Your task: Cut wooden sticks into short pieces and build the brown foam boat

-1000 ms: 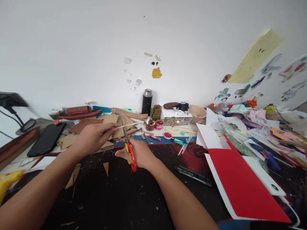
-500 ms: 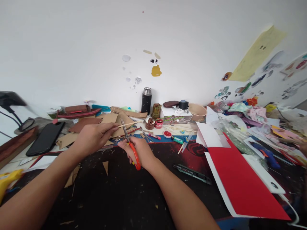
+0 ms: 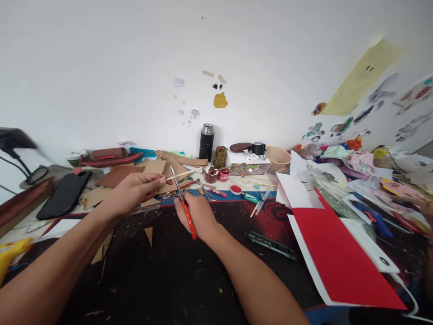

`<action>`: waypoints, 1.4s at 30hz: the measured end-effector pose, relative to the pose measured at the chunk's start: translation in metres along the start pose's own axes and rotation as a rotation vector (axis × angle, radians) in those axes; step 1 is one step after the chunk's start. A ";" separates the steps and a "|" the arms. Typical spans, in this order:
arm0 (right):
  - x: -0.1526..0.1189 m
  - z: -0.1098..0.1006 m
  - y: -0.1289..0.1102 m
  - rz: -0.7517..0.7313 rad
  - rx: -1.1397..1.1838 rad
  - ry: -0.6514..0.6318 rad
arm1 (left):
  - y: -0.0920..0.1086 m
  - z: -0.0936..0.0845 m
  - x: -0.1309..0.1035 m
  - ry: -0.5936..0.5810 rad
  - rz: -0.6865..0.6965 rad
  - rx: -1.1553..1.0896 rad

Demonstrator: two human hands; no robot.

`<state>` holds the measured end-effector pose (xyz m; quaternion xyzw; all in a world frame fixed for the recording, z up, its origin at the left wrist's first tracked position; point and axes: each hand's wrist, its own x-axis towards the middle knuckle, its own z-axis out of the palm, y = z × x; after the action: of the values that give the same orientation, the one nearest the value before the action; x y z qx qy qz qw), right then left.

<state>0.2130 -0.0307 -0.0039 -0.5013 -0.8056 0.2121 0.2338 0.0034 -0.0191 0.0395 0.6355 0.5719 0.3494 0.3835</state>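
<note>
Between thumb and fingers, my left hand (image 3: 142, 188) pinches a thin wooden stick (image 3: 187, 173) that points to the right. My right hand (image 3: 199, 214) grips orange-handled scissors (image 3: 188, 215), with the blades upward. The blades cross the stick close to my left fingertips; whether they press on it I cannot tell. Below my left hand, a small triangular cardboard scrap (image 3: 149, 235) lies on the dark desk mat (image 3: 162, 280).
A utility knife (image 3: 270, 245) lies right of my right forearm, beside red paper (image 3: 345, 253). Behind my hands stand a black thermos (image 3: 206, 143) and small paint jars (image 3: 211, 175). A phone (image 3: 64, 195) and yellow glue gun (image 3: 13, 253) are at the left. Cardboard pieces (image 3: 152, 167) clutter the back.
The scissor blades have drawn closer together around the stick, and the fingers of my right hand have closed in. The stick has shifted slightly to the right.
</note>
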 end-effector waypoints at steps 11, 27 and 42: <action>0.001 -0.001 0.004 0.018 0.027 -0.020 | 0.007 -0.004 -0.006 0.120 0.259 0.443; 0.001 0.000 0.007 0.030 0.204 -0.060 | -0.002 0.005 -0.004 0.139 0.245 0.374; 0.000 0.004 0.003 -0.012 -0.077 -0.039 | 0.003 0.001 0.000 -0.173 -0.102 -0.331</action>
<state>0.2125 -0.0296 -0.0081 -0.5009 -0.8206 0.1894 0.1996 0.0058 -0.0193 0.0411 0.5614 0.5029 0.3630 0.5478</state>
